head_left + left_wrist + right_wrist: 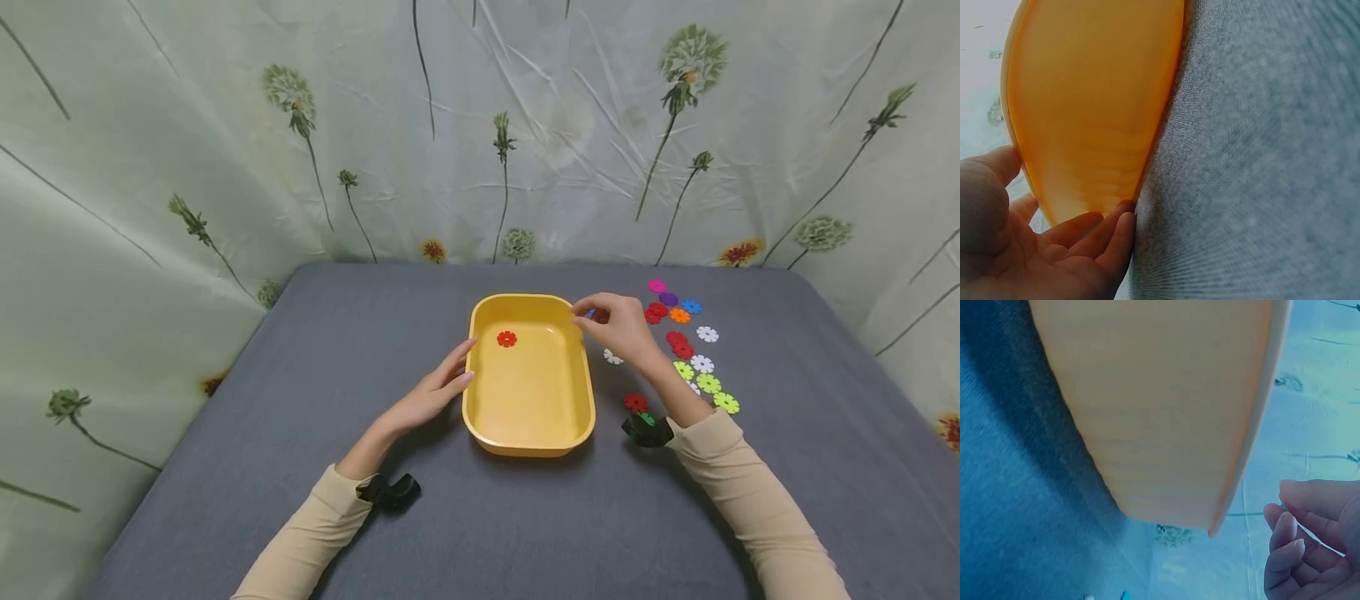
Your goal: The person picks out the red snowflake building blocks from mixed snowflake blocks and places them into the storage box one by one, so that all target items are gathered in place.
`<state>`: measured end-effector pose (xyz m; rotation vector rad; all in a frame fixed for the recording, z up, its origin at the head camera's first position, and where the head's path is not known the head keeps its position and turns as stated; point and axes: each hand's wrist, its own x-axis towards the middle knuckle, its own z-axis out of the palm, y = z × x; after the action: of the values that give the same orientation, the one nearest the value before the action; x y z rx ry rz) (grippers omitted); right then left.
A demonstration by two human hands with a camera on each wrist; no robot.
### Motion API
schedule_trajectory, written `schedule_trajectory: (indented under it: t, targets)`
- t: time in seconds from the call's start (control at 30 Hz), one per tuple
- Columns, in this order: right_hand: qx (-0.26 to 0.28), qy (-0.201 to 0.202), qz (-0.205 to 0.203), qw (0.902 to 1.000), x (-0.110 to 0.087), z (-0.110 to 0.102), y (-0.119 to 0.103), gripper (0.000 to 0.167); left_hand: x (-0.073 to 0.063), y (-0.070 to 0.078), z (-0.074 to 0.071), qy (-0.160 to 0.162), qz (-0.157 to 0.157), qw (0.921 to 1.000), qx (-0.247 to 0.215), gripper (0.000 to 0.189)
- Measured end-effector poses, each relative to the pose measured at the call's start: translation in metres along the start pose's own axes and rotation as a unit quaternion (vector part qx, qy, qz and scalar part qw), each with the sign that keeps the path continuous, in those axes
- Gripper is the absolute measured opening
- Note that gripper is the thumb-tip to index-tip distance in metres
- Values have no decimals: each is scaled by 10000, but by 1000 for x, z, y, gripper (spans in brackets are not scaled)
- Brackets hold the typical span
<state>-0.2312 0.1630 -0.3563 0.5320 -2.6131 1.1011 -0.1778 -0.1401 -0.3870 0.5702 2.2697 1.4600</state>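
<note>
A yellow, rounded-rectangular plastic tray [528, 383] sits mid-table on the grey cloth-covered table [375, 317]. One red flower-shaped plastic disc [507, 339] lies inside, far left. Multicoloured flower-shaped plastic discs [682, 348] lie right of the tray. The person's left hand [431, 396] touches its left wall; the right hand [621, 327] is at its far right corner. A pale plant-printed curtain [420, 192] hangs behind the table.

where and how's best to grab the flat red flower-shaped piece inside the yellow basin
Probably pinch the flat red flower-shaped piece by opposite points on its notched edge, coming from above. It lies flat in the yellow rounded-rectangular basin, whose raised walls would likely hinder a low approach. Slanting in from the right seems freer, since the left wall is closer.
</note>
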Motion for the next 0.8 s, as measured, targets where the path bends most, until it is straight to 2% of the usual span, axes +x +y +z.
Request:
schedule_trajectory:
  t: [0.1,0.3,0.5,0.63,0.8]
  targets:
    - [46,123,34,9999,-5,-4,6,14,0,-1,0,-15,-27,10000,-24,60]
    - [187,305,355,9987,-11,-9,17,16,0,-2,0,-28,-2,10000,-58,61]
    - [291,286,580,9975,-12,-16,27,17,0,-4,-1,13,-15,10000,-64,60]
    - [231,233,714,9969,-13,-24,34,19,0,-3,-1,34,-40,10000,-56,60]
    - [7,409,921,9949,-16,-34,45,20,1,-1,-1,8,3,10000,-59,62]
